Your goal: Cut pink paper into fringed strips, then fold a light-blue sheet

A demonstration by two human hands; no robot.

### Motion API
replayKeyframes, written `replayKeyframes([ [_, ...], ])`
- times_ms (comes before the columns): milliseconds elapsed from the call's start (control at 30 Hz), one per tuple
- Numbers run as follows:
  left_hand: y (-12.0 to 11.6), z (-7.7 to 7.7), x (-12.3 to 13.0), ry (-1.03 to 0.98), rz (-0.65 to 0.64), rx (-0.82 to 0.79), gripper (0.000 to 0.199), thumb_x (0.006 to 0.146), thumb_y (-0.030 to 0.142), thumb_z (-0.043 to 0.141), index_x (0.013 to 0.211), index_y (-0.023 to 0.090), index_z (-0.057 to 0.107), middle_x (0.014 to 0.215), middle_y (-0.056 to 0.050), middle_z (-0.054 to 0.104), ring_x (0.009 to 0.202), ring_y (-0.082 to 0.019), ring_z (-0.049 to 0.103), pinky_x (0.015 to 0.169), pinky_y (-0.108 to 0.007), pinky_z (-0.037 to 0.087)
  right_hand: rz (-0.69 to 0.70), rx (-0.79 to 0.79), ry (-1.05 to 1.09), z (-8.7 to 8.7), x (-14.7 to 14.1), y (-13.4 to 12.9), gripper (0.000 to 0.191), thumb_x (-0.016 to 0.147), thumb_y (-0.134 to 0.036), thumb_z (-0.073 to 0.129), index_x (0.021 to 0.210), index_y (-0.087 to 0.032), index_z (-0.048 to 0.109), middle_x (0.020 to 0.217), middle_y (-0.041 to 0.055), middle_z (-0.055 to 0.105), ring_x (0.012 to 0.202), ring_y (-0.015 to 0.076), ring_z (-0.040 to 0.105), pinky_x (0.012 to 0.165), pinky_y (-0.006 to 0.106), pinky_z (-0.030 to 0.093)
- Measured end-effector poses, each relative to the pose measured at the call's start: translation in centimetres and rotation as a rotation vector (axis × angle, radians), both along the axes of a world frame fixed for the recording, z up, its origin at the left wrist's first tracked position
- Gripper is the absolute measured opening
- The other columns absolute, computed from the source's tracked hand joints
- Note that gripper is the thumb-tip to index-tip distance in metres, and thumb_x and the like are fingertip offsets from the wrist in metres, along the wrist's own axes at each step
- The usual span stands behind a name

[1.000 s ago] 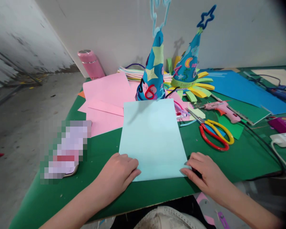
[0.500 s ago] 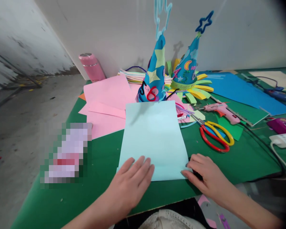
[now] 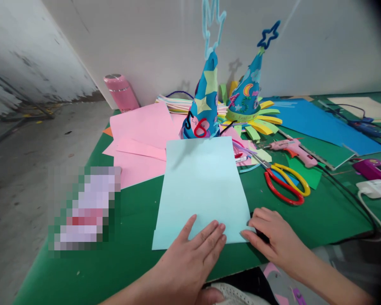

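A light blue paper sheet [image 3: 203,182] lies on the green table, with a narrow fold along its near edge. My left hand [image 3: 195,252] rests flat on the near part of the sheet, thumb spread from the fingers. At the sheet's near right corner, my right hand [image 3: 268,235] pinches the folded edge between thumb and curled fingers; a small dark thing shows under those fingers, too hidden to name. Just behind the sheet stands a blue cone hat [image 3: 206,101] with stars and a red 6.
Red and yellow scissors [image 3: 285,182] and a pink glue gun [image 3: 294,150] lie on the right. Pink paper [image 3: 139,127] and a pink bottle [image 3: 121,93] are at the back left. A second cone hat [image 3: 247,91] stands behind. The table [image 3: 127,228] has its near edge by my body.
My left hand has slid right along the near fold, uncovering the sheet's left corner. My right hand keeps its hold at the right corner. The view has shifted slightly.
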State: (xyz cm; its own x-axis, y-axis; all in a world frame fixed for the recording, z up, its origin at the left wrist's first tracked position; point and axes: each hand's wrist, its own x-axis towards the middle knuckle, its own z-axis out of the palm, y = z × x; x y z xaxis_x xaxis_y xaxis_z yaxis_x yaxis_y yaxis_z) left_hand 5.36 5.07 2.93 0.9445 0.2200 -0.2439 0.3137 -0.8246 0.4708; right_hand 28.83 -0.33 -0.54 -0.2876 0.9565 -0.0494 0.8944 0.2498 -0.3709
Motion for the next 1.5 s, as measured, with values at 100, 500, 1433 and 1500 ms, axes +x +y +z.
replayKeyframes([
  [100,-0.2,-0.3,0.1,-0.001,0.012,0.013,0.062,0.085,0.051,0.014,0.135,0.015,0.011,0.141,-0.009,0.009,0.130,-0.019,0.002,0.103,-0.048,-0.002,-0.004,-0.002,0.000,0.0,0.0,0.0,0.025,0.085,-0.030,0.040,0.063,-0.018,0.044,0.066,0.0011,0.046,0.066,0.0149,0.043,0.058,0.029,0.029],
  [500,-0.1,-0.8,0.2,0.043,-0.006,-0.009,0.065,0.084,0.053,0.017,0.135,0.014,0.007,0.141,-0.010,0.004,0.129,-0.020,-0.003,0.101,-0.050,-0.008,-0.125,0.036,0.105,0.5,0.3,-0.9,0.015,0.085,-0.029,0.040,0.078,-0.019,0.049,0.076,0.0031,0.051,0.074,0.0170,0.048,0.064,0.031,0.037],
  [1433,0.2,-0.8,-0.1,-0.034,-0.047,0.101,0.064,0.085,0.051,0.014,0.135,0.012,0.006,0.141,-0.012,0.009,0.130,-0.022,0.001,0.101,-0.051,-0.004,0.281,0.627,-0.364,-2.7,-5.1,-5.0,0.035,0.076,-0.008,0.038,0.106,-0.014,0.054,0.114,0.0082,0.057,0.120,0.0245,0.035,0.100,0.057,0.009],
  [1500,0.1,-0.8,-0.1,-0.030,-0.050,0.089,0.065,0.084,0.052,0.014,0.135,0.012,0.004,0.141,-0.012,0.008,0.130,-0.022,0.001,0.101,-0.051,-0.005,0.275,0.625,-0.380,-2.6,-4.9,-5.1,0.034,0.077,-0.010,0.037,0.106,-0.015,0.055,0.116,0.0075,0.057,0.121,0.0241,0.032,0.100,0.056,0.008],
])
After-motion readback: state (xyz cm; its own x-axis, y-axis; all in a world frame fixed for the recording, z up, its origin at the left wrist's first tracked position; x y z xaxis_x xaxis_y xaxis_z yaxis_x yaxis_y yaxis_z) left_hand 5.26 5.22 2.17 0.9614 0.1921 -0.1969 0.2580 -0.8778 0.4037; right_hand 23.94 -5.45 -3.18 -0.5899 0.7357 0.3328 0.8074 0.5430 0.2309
